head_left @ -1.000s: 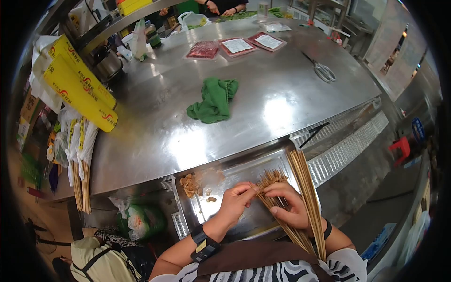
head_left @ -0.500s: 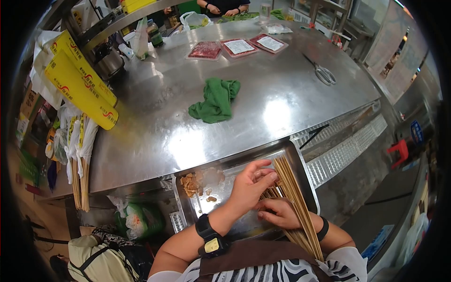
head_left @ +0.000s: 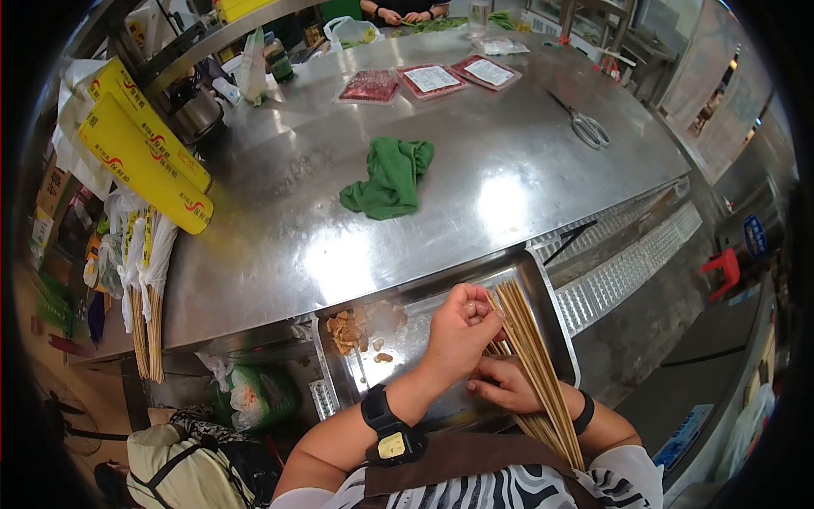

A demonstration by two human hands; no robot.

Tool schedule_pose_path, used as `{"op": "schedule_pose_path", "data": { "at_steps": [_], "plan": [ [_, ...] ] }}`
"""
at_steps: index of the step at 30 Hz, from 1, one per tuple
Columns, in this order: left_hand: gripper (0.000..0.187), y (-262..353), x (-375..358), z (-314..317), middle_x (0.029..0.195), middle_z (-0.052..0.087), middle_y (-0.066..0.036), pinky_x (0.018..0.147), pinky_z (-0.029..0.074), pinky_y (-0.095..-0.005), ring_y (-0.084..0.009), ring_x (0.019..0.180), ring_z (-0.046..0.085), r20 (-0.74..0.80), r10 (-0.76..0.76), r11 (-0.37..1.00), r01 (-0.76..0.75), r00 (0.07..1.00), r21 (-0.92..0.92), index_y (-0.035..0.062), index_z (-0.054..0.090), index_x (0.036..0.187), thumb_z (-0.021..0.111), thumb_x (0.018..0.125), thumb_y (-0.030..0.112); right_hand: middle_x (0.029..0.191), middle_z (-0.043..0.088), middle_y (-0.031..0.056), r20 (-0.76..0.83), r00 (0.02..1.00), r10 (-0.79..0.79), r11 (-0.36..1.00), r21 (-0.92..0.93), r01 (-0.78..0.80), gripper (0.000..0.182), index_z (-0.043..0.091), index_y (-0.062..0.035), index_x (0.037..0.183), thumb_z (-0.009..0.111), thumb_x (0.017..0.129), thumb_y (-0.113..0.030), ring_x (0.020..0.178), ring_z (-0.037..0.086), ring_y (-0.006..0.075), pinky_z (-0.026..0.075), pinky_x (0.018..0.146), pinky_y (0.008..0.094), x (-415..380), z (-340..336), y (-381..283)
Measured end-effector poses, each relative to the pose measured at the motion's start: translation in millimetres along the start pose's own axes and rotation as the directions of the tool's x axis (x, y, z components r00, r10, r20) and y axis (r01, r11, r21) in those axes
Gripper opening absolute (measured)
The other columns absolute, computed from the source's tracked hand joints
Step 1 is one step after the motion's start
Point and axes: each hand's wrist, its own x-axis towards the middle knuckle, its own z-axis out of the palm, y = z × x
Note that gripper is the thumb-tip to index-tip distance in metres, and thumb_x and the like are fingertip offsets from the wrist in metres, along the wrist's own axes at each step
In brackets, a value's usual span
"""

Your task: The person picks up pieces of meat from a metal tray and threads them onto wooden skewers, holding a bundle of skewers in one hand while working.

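A bundle of bamboo skewers (head_left: 543,365) slants across the right side of a metal tray (head_left: 324,365), its lower ends reaching my apron. My right hand (head_left: 509,386) is closed at the bundle's middle, and the skewers cover part of it. Beside their upper ends, my left hand (head_left: 462,331) has its fingers curled in and its thumb close to the skewers. What those fingers hold, if anything, is hidden. Brown chunks of meat (head_left: 346,332) lie in the tray's far left corner, with a few small bits nearby.
A steel table (head_left: 280,204) carries a green cloth (head_left: 390,178), scissors (head_left: 587,129) and packs of red meat (head_left: 431,81). Wrapped skewer bundles (head_left: 146,280) stand at its left edge. A co-worker's hands (head_left: 403,17) are at the far end, near green vegetables (head_left: 441,27).
My left hand has shifted slightly right, and its fingers, more spread before, are now curled in. My right hand and the skewer bundle have barely moved.
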Motion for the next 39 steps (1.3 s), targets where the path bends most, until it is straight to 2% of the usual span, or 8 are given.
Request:
{"op": "schedule_pose_path", "data": {
  "at_steps": [3,10,17,22,23,25,27,39],
  "plan": [
    [0.021,-0.2,-3.3,-4.2,0.088,0.058,-0.007,0.064,0.049,-0.0228,-0.0121,0.076,0.059,0.026,0.022,0.997,-0.02,0.999,-0.078,0.0035,0.045,0.102,0.055,0.085,0.001,0.08,0.061,0.0105,0.004,0.995,-0.102,0.993,-0.061,0.102,0.028,0.051,0.0004,0.113,0.05,0.088,-0.012,0.077,0.059,0.0185,0.047,0.07,0.0299,-1.9,0.2,6.2],
    [0.025,-10.3,-26.2,-41.4,0.088,0.058,-0.006,0.072,0.052,-0.0301,-0.0156,0.081,0.06,0.035,-0.03,0.985,0.036,0.999,-0.167,0.005,0.042,0.106,0.055,0.085,0.001,0.097,0.057,0.0108,-0.103,0.979,0.174,0.738,0.673,-0.06,0.024,0.039,-0.0025,0.117,0.034,0.095,-0.011,0.082,0.055,0.0126,0.046,0.075,0.0264,-4.3,1.9,11.7],
    [0.028,-37.1,-28.3,-56.5,0.087,0.058,-0.006,0.072,0.052,-0.0292,-0.0166,0.082,0.061,-0.015,-0.092,0.965,0.085,0.996,-0.247,0.0067,0.042,0.11,0.056,0.086,0.003,0.085,0.059,0.0056,-0.114,0.978,0.177,0.835,0.544,-0.088,0.036,0.037,-0.0046,0.123,0.048,0.089,-0.008,0.074,0.056,0.0112,0.045,0.068,0.0244,-5.3,7.5,18.8],
    [0.022,-35.3,-27.4,-78.7,0.084,0.058,-0.005,0.066,0.051,-0.0261,-0.0146,0.075,0.06,-0.102,0.002,0.996,0.007,0.995,0.085,0.0063,0.048,0.105,0.058,0.086,0.006,0.079,0.057,0.0028,-0.131,0.977,0.17,0.855,0.512,-0.08,0.04,0.039,-0.0042,0.127,0.049,0.088,-0.008,0.071,0.054,0.0099,0.044,0.067,0.0241,-5.3,8.4,20.5],
    [0.017,-27.6,-29.9,-89.3,0.082,0.058,-0.005,0.064,0.05,-0.0256,-0.014,0.073,0.06,-0.207,0.051,0.957,0.011,0.977,0.29,0.0061,0.052,0.1,0.059,0.085,0.007,0.078,0.056,0.0019,-0.15,0.975,0.163,0.855,0.515,-0.064,0.041,0.04,-0.0042,0.128,0.049,0.088,-0.008,0.07,0.054,0.0095,0.044,0.066,0.0241,-6.1,9.0,22.5],
    [0.008,-0.7,-45.8,-112.9,0.077,0.057,-0.007,0.058,0.049,-0.0285,-0.0181,0.067,0.06,-0.132,0.36,0.446,-0.046,0.924,0.894,0.0056,0.058,0.088,0.061,0.081,0.008,0.076,0.054,0.0011,-0.155,0.974,0.163,0.846,0.53,-0.057,0.044,0.038,-0.0044,0.131,0.049,0.088,-0.008,0.068,0.052,0.0089,0.044,0.066,0.0236,-6.9,10.3,27.0],
    [0.006,15.0,-60.1,-127.2,0.075,0.056,-0.01,0.057,0.048,-0.0329,-0.0242,0.066,0.059,-0.043,0.465,0.08,0.006,0.884,0.997,0.0059,0.06,0.082,0.062,0.077,0.007,0.075,0.054,0.0009,-0.155,0.979,0.133,0.848,0.529,-0.031,0.046,0.036,-0.0043,0.132,0.049,0.089,-0.008,0.067,0.052,0.0086,0.044,0.064,0.0229,-6.8,10.4,29.0],
    [0.045,6.5,-71.9,-146.7,0.107,0.054,-0.022,0.081,0.047,-0.0391,-0.0379,0.095,0.055,-0.103,0.445,0.013,0.109,0.89,0.994,-0.0004,0.049,0.115,0.063,0.073,0.005,0.068,0.048,-0.0013,-0.129,0.986,0.108,0.856,0.517,-0.027,0.047,0.032,-0.004,0.135,0.046,0.09,-0.01,0.062,0.046,0.0065,0.042,0.059,0.0215,-5.3,10.0,27.4]
  ]
}}
